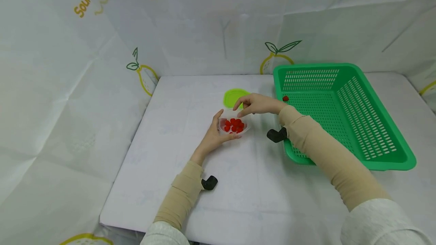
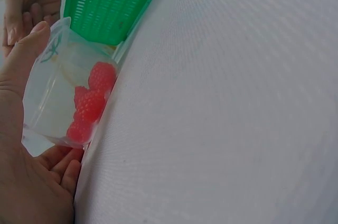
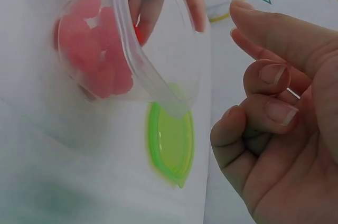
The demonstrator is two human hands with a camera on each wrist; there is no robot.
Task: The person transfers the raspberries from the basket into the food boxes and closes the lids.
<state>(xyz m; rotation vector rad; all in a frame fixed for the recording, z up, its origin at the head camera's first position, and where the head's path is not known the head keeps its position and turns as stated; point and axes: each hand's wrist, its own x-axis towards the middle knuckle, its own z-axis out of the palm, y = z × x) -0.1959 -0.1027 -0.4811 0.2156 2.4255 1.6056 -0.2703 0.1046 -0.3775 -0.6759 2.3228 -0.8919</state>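
A clear plastic tub (image 2: 47,97) with a rim stands on the white tabletop, several red raspberries (image 2: 91,105) at its bottom. My left hand (image 1: 212,139) holds the tub from the side, thumb and fingers spread round its wall. Over the tub's far right edge hovers my right hand (image 1: 260,104), palm down. In the right wrist view its thumb and index finger stretch out apart, the other fingers are curled, and nothing is between them. Just behind the tub lies a lime-green lid (image 1: 233,95), partly covered by the right hand in the head view.
To the right stands a large green slotted basket (image 1: 391,164), with my right forearm passing over its near left rim. A single raspberry (image 1: 285,98) shows inside at its left wall. A white sheet with lemon prints (image 1: 204,33) hangs behind the table.
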